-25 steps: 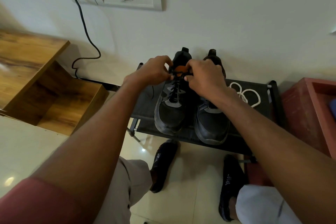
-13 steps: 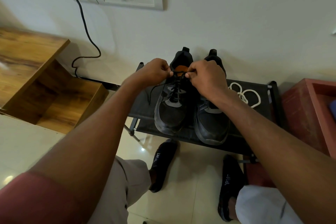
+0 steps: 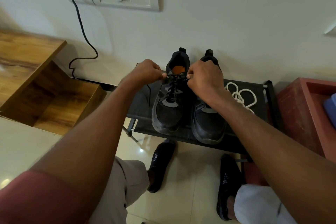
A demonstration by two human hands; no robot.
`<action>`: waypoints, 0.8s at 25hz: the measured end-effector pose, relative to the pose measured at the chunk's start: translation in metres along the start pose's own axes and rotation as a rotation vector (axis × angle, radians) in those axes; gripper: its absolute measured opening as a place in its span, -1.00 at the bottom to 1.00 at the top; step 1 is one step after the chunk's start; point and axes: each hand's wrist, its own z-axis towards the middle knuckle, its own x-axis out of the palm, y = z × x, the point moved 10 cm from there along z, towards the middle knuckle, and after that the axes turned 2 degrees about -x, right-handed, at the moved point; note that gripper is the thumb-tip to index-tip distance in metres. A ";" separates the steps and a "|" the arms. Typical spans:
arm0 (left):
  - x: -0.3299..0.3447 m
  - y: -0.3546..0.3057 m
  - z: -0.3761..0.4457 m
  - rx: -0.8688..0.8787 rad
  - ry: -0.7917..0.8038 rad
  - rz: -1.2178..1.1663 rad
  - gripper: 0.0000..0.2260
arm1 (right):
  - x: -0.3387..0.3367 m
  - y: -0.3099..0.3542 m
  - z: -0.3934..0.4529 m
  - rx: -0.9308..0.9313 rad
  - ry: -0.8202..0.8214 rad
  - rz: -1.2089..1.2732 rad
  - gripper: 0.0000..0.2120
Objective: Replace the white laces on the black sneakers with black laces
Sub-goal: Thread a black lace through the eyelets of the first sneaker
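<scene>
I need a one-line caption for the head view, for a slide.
Both hands, left and right, pinch black lace ends at the top of the left sneaker on a rack; a white lace lies beside.

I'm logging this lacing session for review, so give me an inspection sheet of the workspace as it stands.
Surface: black shoe rack, both sneakers on top.
Job's things: left sneaker laced black; right sneaker lacing hidden; white laces loose on rack.
Clutter: nothing seen.
Grippers: left hand and right hand each pinch a black lace end.
Cables: black cable from wall plate.
Surroundings: wooden shelf, red box.
</scene>
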 end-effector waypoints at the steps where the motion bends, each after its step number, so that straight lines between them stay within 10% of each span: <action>1: 0.000 0.003 0.000 -0.014 0.010 -0.013 -0.74 | 0.000 0.002 0.000 -0.001 0.006 -0.011 -0.90; 4: -0.010 -0.008 -0.002 0.032 -0.035 -0.177 -0.67 | -0.006 0.006 0.003 0.014 0.015 0.105 -0.83; 11: -0.012 -0.053 -0.019 0.178 0.025 -0.797 -0.73 | -0.009 0.008 -0.003 0.319 0.043 1.208 -0.73; 20: 0.001 -0.065 -0.021 0.388 0.222 -0.694 -0.90 | 0.031 0.001 0.011 0.403 0.103 1.257 -0.73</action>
